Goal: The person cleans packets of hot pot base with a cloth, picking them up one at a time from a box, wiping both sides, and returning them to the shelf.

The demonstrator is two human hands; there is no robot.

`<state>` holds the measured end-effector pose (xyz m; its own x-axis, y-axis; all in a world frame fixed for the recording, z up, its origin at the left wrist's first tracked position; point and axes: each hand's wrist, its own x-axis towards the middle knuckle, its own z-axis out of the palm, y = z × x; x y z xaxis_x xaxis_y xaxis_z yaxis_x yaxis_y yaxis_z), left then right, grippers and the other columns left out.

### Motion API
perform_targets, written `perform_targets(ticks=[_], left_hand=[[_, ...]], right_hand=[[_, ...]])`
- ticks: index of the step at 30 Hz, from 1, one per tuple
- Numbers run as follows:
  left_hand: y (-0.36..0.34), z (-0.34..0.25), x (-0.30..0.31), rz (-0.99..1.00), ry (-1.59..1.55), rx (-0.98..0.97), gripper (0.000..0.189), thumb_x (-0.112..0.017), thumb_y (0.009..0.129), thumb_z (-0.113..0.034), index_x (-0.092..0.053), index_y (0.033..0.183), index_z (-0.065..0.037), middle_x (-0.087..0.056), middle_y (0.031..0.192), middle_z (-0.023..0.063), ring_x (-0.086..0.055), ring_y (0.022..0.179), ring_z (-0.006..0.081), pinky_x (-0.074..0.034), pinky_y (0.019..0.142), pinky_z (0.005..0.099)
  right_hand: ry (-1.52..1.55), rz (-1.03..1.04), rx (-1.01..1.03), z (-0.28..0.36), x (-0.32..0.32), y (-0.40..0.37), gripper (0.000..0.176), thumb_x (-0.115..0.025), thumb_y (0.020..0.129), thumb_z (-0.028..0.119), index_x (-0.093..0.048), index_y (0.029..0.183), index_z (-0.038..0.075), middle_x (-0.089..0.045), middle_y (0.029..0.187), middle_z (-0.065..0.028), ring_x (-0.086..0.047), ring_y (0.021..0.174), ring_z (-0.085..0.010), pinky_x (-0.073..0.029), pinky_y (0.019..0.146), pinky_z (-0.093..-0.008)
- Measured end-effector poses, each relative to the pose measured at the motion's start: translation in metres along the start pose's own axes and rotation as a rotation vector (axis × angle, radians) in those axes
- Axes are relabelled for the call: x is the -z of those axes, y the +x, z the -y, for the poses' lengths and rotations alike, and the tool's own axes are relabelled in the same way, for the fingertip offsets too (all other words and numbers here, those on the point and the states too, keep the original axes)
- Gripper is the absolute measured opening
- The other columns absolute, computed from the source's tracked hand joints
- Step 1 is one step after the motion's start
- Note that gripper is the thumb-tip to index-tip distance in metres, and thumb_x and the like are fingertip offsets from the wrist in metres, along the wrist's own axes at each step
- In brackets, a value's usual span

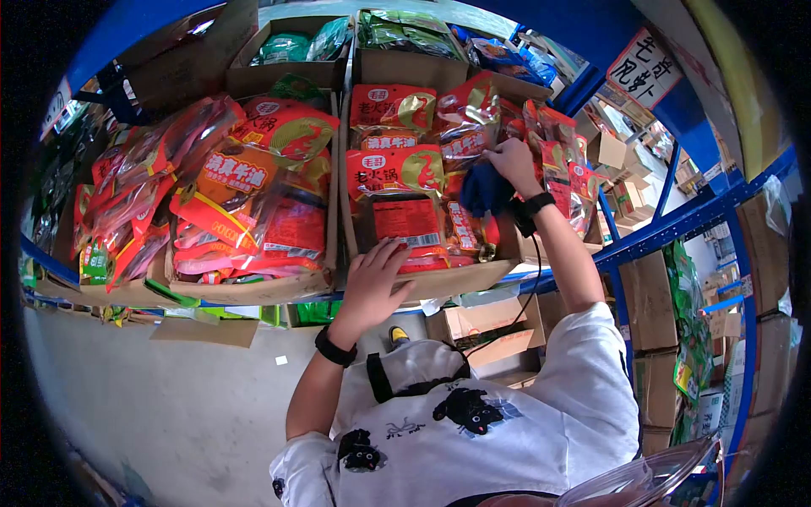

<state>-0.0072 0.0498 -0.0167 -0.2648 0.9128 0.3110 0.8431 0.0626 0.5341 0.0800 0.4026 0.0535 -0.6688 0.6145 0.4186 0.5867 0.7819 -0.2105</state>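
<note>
Shelving (676,221) of blue steel spans the frame, its edges lost in lens darkness. Cardboard cartons (253,291) at centre hold red packets (397,173). Left hand (376,279), fingers spread wide, rests on the lower-centre packets. Right hand (511,160), upper centre-right, grips a dark blue cloth (483,190) that covers the packets behind it; its shape is unclear.

packet-filled cartons (253,290) on blue shelf (667,226)
</note>
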Motion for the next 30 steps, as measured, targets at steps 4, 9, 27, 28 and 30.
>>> perform_targets(ticks=[4,9,27,28,30], left_hand=[[-0.001,-0.002,0.002,-0.001,0.019,-0.006,0.056,-0.060,0.082,-0.035,-0.046,0.129,-0.009,-0.042,0.135,0.0104,-0.037,0.127,0.0268,-0.027,0.102,0.0416],[0.007,-0.014,0.005,-0.045,-0.170,0.081,0.062,-0.062,0.084,-0.029,-0.035,0.135,-0.007,-0.041,0.134,0.0177,-0.044,0.121,0.0317,-0.033,0.100,0.0434],[-0.006,-0.028,-0.017,-0.449,-1.672,0.328,0.041,-0.059,0.087,-0.005,-0.040,0.123,-0.006,-0.052,0.118,0.0062,-0.053,0.105,0.0136,-0.047,0.086,0.0293],[-0.005,-0.031,-0.017,-0.473,-1.711,0.304,0.040,-0.058,0.088,-0.005,-0.039,0.123,-0.005,-0.052,0.118,0.0062,-0.054,0.105,0.0137,-0.047,0.086,0.0299],[-0.004,-0.031,-0.015,-0.473,-1.699,0.301,0.039,-0.057,0.088,-0.004,-0.039,0.124,-0.005,-0.052,0.118,0.0062,-0.053,0.105,0.0140,-0.047,0.088,0.0310]], right_hand=[[0.097,-0.015,-0.128,-0.020,0.064,-0.025,0.035,-0.068,0.078,0.035,-0.070,0.085,0.001,-0.066,0.065,-0.0116,-0.064,0.061,-0.0161,-0.046,0.057,-0.0295],[0.551,0.112,-0.362,-0.016,0.142,-0.085,0.019,-0.065,0.082,0.016,-0.070,0.080,-0.002,-0.062,0.067,-0.0006,-0.053,0.060,-0.0060,-0.041,0.057,-0.0211],[0.878,-0.014,-0.169,0.105,0.149,-0.131,0.011,-0.061,0.083,0.006,-0.068,0.090,0.000,-0.065,0.081,-0.0022,-0.058,0.074,-0.0085,-0.045,0.069,-0.0219],[0.820,-0.052,-0.106,0.112,0.145,-0.132,0.012,-0.061,0.084,0.007,-0.067,0.092,0.001,-0.064,0.084,-0.0027,-0.058,0.077,-0.0095,-0.044,0.071,-0.0226],[0.731,0.004,-0.022,0.131,0.135,-0.137,0.015,-0.062,0.084,0.009,-0.066,0.097,0.004,-0.060,0.094,-0.0053,-0.058,0.088,-0.0135,-0.044,0.077,-0.0254]])
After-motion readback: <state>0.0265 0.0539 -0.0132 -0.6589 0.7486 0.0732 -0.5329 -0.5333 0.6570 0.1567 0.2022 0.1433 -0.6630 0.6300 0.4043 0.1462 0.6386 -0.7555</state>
